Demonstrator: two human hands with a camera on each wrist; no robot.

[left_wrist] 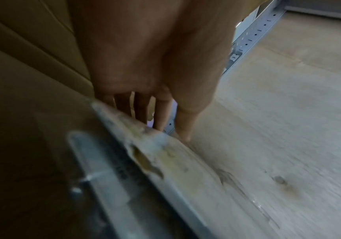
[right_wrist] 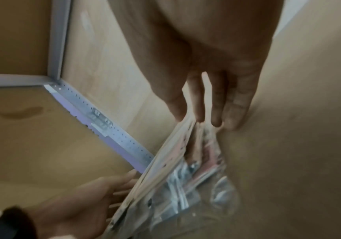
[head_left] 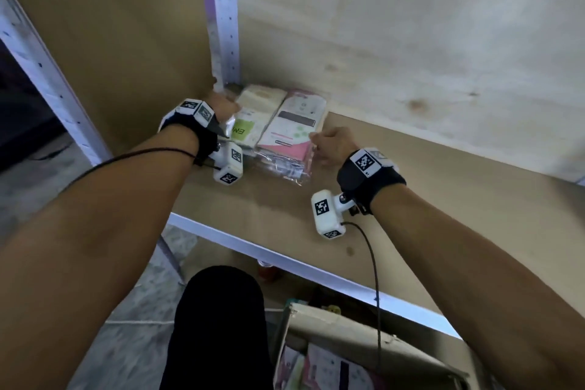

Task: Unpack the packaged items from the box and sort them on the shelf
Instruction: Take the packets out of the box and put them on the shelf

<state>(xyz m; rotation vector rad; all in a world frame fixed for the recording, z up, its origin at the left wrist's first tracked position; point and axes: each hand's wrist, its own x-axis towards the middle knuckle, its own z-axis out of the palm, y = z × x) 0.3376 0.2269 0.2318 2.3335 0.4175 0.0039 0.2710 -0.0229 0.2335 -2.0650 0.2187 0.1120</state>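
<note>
Two clear-bagged packets lie flat, side by side, in the shelf's [head_left: 411, 174] back-left corner. The green-labelled packet [head_left: 253, 123] sits left of the pink-and-white packet [head_left: 289, 133]. The open cardboard box [head_left: 335, 329] stands below the shelf.

Upside-down letters "EN" on the green-labelled packet [head_left: 245, 133], other print unreadable

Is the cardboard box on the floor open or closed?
Open: the cardboard box has its flap raised, and packaged items show inside.

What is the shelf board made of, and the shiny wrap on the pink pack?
The shelf board looks like matte brown pressed wood or hardboard, flat and grainless. The wrap on the pink pack looks like clear glossy plastic film: it wrinkles and throws bright glints.
</note>
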